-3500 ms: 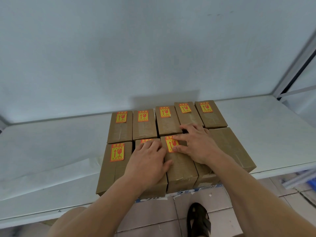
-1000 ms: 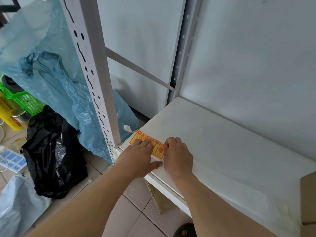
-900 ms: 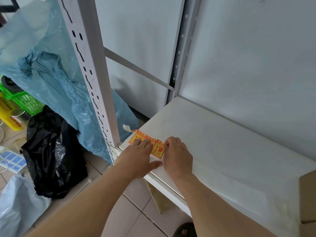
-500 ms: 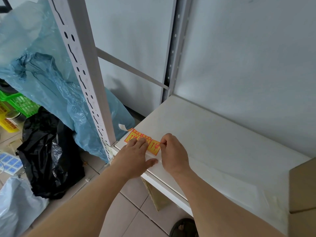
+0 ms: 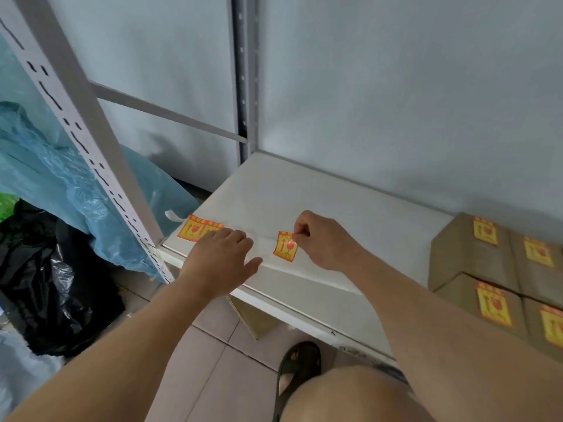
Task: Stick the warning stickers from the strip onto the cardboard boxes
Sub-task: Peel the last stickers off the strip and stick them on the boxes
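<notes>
Orange-and-red paper hangs from my right hand [image 5: 323,239]: thumb and forefinger pinch the top corner of one warning sticker [image 5: 285,246], which dangles free just above the white shelf [image 5: 320,193]. My left hand [image 5: 219,258] lies flat beside it, fingers straight and pressing down on the sticker strip [image 5: 198,229], whose last printed labels show just beyond my fingertips at the shelf's near-left corner. Between my two hands runs a pale band on the shelf; it looks like bare backing, though I cannot be sure.

I judge the sticker weighs almost nothing and is limp, so it will curl or fold on itself if I swing it fast, and its tacky back will grab whatever it brushes. Holding only a corner, as I do, keeps most of the glue off my skin; I would lay the loose lower edge down first and smooth upward.

Off past my right wrist sit the cardboard boxes [image 5: 469,254], well apart from the sticker, and each top I can see there already carries a yellow-and-red label. Which box lacks one I cannot tell from here.

Out beyond my left hand stand the slotted shelf upright [image 5: 76,117], a blue plastic bag [image 5: 51,178] and a black bag [image 5: 45,284] on the floor.
</notes>
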